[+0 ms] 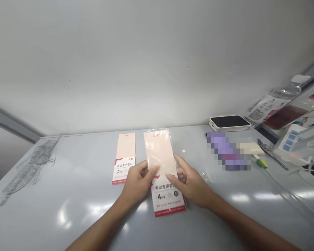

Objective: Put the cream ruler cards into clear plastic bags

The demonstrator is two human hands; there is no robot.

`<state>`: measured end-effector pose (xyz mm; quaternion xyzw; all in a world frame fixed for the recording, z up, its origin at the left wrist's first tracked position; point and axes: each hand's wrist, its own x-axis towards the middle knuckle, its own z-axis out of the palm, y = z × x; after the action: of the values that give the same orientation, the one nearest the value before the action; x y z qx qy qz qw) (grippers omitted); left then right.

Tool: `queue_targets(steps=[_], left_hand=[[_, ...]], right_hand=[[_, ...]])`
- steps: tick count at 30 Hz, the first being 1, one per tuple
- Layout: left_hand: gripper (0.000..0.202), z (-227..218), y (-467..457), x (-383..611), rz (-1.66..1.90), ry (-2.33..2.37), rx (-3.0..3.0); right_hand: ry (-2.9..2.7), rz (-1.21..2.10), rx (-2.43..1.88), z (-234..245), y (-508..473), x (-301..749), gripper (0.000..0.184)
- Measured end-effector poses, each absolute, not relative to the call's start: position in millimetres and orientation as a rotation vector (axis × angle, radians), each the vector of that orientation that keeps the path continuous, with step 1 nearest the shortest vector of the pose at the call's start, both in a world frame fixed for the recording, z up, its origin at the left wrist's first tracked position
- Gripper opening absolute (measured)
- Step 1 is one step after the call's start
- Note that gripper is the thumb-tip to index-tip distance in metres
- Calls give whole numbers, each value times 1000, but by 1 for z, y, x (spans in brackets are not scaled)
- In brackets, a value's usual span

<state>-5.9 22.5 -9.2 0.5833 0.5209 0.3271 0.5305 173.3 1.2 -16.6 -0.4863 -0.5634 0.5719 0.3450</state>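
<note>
My left hand (pixel 137 181) and my right hand (pixel 189 183) both grip a long pink and white printed card in a clear plastic sleeve (pixel 162 158), one hand on each long edge near its middle. Fingers of both hands pinch the sleeve, which is raised slightly and tilted above the grey table (pixel 68 195). A second, matching pink card (pixel 124 157) lies flat on the table just left of my left hand, untouched.
A phone (pixel 228 122) lies face up at the back right. Beside it are a blurred purple item (pixel 228 151), a pale eraser-like block (pixel 248 148), scissors (pixel 270 153) and packaged goods (pixel 282 111). A small white dot (pixel 183 151) sits on the table. A wall rises behind.
</note>
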Motion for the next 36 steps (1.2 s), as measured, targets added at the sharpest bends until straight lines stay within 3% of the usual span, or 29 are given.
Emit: queue_targets(steps=[7,13,16,23,28,36], left_hand=[[36,-21,40,-18,707,1649,1672],[40,-21,41,-19,531,1611,1923],[45,-16,48,-33,474,1827,1958],[73,-3,69,-67,61,2308,1786],[62,-1,70,-75,-47,2222,1672],[67,1,70,-82,51,2192,1609]], right_hand=[[-1689,1177,-1573,-23,11,189,67],[-1960,986,-1781,-22,17,197,44],[-2001,744,-1936,-19,24,205,38],[-1807,247,-2376,-27,43,235,59],[-1832,313,-2422,-34,45,245,71],[-1711,719,-2293,-30,46,254,49]])
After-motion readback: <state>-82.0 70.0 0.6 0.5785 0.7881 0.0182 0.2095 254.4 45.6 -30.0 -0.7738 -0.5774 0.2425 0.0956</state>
